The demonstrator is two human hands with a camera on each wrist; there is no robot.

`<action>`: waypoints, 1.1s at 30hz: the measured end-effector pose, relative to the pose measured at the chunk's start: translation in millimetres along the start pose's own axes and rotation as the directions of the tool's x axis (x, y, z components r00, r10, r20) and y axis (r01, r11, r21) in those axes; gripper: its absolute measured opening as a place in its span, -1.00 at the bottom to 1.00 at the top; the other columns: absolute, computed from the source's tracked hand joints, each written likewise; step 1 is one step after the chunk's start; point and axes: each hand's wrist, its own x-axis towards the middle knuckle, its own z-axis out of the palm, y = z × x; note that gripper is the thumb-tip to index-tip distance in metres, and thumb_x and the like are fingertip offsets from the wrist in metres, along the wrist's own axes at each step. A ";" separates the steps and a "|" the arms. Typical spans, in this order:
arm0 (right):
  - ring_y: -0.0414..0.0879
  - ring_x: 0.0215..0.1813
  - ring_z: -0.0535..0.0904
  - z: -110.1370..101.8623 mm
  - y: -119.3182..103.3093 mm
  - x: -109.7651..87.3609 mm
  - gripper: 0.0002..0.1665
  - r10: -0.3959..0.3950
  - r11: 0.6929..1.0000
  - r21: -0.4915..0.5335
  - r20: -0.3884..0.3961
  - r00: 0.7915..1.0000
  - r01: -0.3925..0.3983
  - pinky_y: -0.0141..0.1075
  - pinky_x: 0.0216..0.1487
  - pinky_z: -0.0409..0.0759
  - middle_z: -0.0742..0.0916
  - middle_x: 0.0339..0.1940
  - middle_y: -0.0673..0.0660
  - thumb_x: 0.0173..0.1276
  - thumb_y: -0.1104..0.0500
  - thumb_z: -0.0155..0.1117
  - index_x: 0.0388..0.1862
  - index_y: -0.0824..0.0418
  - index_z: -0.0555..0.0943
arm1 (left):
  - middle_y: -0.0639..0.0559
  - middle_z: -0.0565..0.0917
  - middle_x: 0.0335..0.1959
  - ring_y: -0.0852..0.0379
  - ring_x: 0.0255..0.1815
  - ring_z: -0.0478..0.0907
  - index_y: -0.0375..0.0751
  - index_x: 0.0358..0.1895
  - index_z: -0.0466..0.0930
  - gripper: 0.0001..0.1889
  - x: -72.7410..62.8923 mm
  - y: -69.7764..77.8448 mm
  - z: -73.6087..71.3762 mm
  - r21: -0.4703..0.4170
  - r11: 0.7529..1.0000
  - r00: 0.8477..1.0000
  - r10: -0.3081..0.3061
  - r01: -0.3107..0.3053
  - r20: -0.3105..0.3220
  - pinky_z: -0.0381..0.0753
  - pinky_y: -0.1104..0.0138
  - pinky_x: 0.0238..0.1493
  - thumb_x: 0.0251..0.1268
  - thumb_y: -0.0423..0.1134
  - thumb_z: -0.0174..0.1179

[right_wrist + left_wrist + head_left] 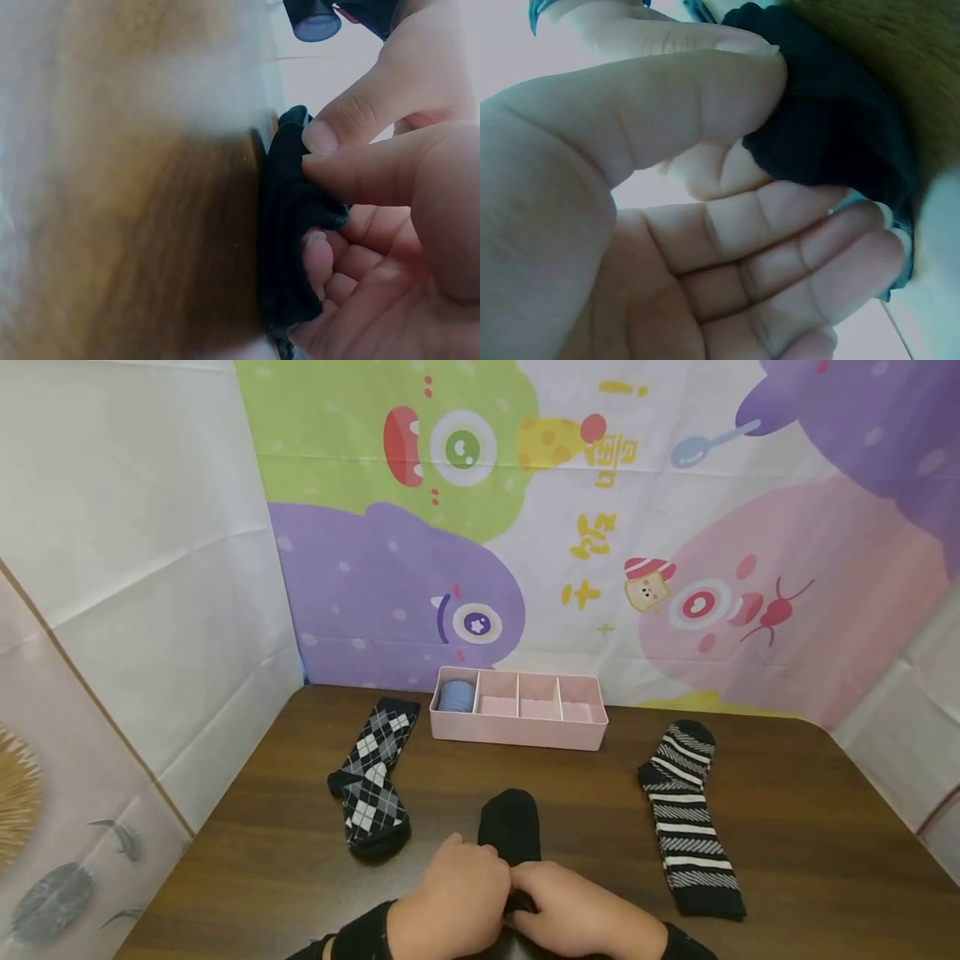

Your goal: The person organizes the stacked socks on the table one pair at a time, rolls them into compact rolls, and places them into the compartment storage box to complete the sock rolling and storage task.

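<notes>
A black sock (512, 822) lies on the table near its front edge, with the toe end pointing away from me. My left hand (463, 889) and right hand (573, 910) meet at its near end, which they partly hide. In the left wrist view, the left thumb pinches the dark fabric (847, 112) against the fingers. The right wrist view shows the right hand (390, 217) gripping the bunched, folded sock (281, 225) between thumb and fingers, close to the tabletop.
Left of the hands lies a black, grey and white argyle sock (375, 768). A black-and-white striped sock (692, 827) lies to the right. At the back stands a pink divided box (517, 732), a blue rolled item (456, 697) in its leftmost compartment. A cartoon cloth (405, 585) hangs behind.
</notes>
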 end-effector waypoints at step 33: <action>-0.30 -0.22 0.54 1.9 -13.1 -5.9 -0.88 0.085 0.952 -0.287 -0.088 0.992 -0.107 -0.29 -0.14 0.59 0.62 -0.30 -0.14 0.41 0.30 0.36 -0.20 0.07 0.69 | 0.13 0.57 -0.47 0.21 -0.42 0.56 -0.01 -0.32 0.60 -0.81 0.7 -6.3 6.0 -0.144 0.987 0.990 0.052 -0.071 -0.134 0.59 0.26 -0.40 0.22 -0.10 0.45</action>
